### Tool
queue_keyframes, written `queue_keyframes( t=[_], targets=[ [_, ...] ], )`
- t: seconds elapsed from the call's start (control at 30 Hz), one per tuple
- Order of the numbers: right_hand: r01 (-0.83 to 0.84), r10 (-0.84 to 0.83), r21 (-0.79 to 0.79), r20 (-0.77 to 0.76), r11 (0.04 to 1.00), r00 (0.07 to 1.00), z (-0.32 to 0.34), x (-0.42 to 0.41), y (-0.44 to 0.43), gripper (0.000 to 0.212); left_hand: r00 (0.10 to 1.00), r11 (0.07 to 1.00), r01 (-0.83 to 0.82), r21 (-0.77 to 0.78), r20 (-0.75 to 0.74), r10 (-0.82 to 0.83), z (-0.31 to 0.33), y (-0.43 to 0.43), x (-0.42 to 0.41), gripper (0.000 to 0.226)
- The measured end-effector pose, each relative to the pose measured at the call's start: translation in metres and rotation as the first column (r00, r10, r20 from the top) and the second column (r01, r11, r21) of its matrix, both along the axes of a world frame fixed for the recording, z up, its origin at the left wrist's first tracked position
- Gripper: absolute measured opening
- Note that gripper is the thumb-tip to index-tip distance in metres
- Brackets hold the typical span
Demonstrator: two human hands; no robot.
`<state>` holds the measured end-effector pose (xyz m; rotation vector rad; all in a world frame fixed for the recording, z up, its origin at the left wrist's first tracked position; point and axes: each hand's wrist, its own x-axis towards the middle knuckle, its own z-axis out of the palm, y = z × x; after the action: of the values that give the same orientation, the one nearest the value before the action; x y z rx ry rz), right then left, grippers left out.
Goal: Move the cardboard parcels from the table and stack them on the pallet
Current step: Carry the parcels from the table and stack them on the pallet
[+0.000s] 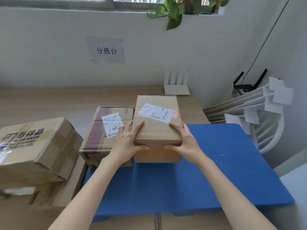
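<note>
A blue pallet (216, 163) spreads at 5 o'clock, a wooden table (49, 100) beyond at 11; at the pallet's 12 o'clock edge, a labelled cardboard parcel (157, 130); left hand (127, 143) and right hand (184, 140) clasp its near corners, fingers curled over the top, thumbs against the front.

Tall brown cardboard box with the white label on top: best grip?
Tall brown cardboard box: clamp its flat left and right walls, coming from the near side, as left hand and right hand do. Maroon-taped cardboard box crowds its left.
</note>
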<state>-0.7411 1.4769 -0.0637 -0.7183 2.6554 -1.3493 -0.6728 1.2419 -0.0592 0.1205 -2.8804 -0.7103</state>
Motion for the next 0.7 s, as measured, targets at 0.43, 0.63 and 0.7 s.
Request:
queue_keyframes(
  t=[0.43, 0.63, 0.7],
  targets=[
    [-0.044, 0.044, 0.006, -0.001, 0.999, 0.999, -0.048, -0.013, -0.009, 0.084, 0.998, 0.997, -0.062, -0.043, 0.013, 0.063, -0.041, -0.003, -0.003, 0.095],
    [-0.051, 0.051, 0.006, 0.009, 0.999, 0.999, -0.049, -0.016, -0.008, 0.084, 0.998, 0.998, -0.055, -0.009, 0.011, 0.055, -0.043, -0.002, -0.007, 0.096],
    [-0.052, 0.052, 0.004, 0.012, 0.999, 0.999, -0.049, -0.017, -0.008, 0.084, 0.998, 0.998, -0.058, 0.000, 0.014, 0.058, -0.044, -0.003, -0.007, 0.097]
  ],
)
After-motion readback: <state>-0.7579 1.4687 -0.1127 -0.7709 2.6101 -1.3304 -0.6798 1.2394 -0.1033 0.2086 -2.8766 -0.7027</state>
